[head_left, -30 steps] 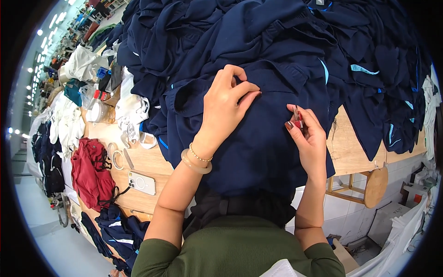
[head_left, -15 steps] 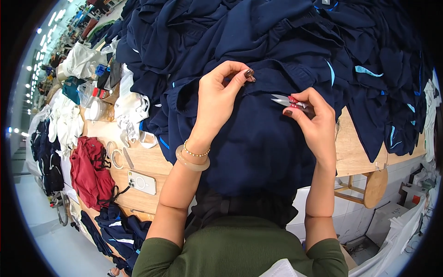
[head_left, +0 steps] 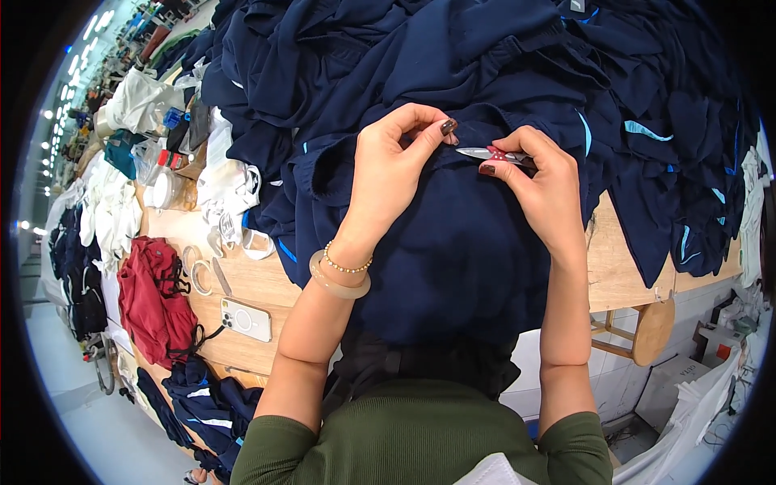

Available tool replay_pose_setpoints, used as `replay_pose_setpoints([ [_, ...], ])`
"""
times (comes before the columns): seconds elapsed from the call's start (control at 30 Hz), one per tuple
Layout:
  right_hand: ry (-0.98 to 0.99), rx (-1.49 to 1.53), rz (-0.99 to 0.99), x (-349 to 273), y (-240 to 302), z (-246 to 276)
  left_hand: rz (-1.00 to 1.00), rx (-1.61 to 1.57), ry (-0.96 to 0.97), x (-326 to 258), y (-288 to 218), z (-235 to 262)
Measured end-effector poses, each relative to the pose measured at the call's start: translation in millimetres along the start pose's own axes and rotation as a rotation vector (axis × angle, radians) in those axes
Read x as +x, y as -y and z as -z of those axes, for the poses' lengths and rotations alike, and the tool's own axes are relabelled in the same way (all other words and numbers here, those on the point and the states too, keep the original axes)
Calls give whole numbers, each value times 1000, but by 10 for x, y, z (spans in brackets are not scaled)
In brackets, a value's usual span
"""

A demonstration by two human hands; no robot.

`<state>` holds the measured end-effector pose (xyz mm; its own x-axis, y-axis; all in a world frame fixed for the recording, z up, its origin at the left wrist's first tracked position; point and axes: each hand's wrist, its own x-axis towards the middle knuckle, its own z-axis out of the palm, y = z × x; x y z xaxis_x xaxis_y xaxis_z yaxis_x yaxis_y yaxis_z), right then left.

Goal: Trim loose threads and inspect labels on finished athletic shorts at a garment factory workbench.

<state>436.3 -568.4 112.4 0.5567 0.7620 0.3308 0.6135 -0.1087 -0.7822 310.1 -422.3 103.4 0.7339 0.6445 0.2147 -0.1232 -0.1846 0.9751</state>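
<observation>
Navy knit fabric covers nearly the whole wooden surface (head_left: pixel 622 267), and the piece being worked on is the navy garment (head_left: pixel 453 242) draped over the near edge, straight in front of the person, so that it hangs toward their lap and stays taut enough to inspect. The left hand (head_left: pixel 388 166) has its thumb and forefinger pressed together, pinching up a small ridge of that cloth near its upper seam; lifting the fold keeps the spot clear of the layers beneath. The right hand (head_left: pixel 546 190) grips a small pair of thread snips (head_left: pixel 485 153) with a red patterned handle, its fingers curled tight around the handle and the metal tips pointing left at the pinched spot, just short of the left fingertips. Whether a loose thread sits between the blades is too fine to tell from this view.

Behind the garment, a heap of navy clothes (head_left: pixel 485 56) with pale blue trim rises toward the far edge and spills over the right edge. Along the left edge lie a white phone (head_left: pixel 245 319), a red bag (head_left: pixel 153 295) and a few clear tape rolls (head_left: pixel 198 267), set aside out of the working area. On the left wrist sit a pale bangle (head_left: pixel 339 283) and a beaded bracelet (head_left: pixel 347 263).
</observation>
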Motion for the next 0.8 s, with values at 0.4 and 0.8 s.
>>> replay_pose_setpoints([
  [0.4,-16,-1,-2,-9,30,-5,9,-35,-14,1,4,7],
  [0.8,-3,-45,30,19,38,-34,30,-28,-17,-2,-30,3],
])
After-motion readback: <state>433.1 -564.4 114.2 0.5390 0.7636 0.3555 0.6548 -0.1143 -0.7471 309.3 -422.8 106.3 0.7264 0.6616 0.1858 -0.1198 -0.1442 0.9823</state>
